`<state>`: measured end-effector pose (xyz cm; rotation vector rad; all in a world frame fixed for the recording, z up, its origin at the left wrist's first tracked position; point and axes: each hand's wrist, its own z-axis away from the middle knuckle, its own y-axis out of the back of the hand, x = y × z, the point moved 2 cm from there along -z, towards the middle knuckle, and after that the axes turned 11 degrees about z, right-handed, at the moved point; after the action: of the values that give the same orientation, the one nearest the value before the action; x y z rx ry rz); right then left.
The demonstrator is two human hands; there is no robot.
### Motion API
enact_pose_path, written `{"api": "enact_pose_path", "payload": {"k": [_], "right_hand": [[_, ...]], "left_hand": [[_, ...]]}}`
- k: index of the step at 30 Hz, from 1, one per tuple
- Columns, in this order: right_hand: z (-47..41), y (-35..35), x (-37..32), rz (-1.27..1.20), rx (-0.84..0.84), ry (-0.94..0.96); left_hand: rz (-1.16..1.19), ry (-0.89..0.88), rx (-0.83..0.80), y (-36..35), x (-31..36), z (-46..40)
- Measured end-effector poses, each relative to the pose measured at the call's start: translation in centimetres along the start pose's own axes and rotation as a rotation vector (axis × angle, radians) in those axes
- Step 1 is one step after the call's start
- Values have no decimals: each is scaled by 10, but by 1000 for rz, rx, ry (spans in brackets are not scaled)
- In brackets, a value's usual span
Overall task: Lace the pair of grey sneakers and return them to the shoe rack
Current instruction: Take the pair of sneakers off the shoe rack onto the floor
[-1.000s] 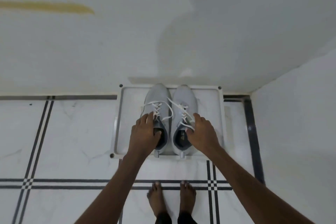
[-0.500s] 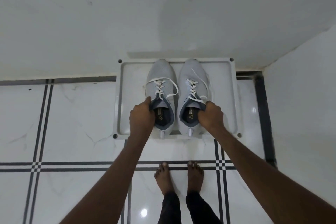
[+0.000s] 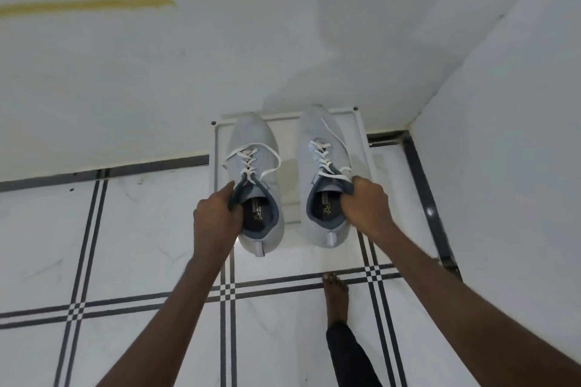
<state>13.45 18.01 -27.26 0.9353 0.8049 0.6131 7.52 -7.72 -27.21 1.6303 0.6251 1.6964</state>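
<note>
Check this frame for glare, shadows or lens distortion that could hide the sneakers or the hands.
Head view: bright glare on the floor tiles beneath the sneakers' heels; a soft shadow on the wall; wide-angle bending of the tile lines; left sneaker, right sneaker, left hand and right hand stay sharp.

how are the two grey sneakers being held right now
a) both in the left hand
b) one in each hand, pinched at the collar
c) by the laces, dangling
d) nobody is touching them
b: the left hand pinches the collar of the left sneaker, and the right hand pinches the collar of the right sneaker.
</note>
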Motion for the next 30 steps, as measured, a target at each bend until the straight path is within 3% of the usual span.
{"api": "enact_pose_path", "payload": {"k": [6, 11, 20, 30], "right_hand": [[93, -22, 40, 36, 46, 1], [147, -91, 78, 30, -17, -51], [155, -283, 181, 17, -76, -82], [88, -482, 260, 45, -49, -70]], "left_hand": [[11, -21, -42, 3, -25, 97], [44, 63, -90, -34, -71, 166], [13, 179, -156, -187, -201, 240], [-1, 205, -153, -377, -353, 237]]}}
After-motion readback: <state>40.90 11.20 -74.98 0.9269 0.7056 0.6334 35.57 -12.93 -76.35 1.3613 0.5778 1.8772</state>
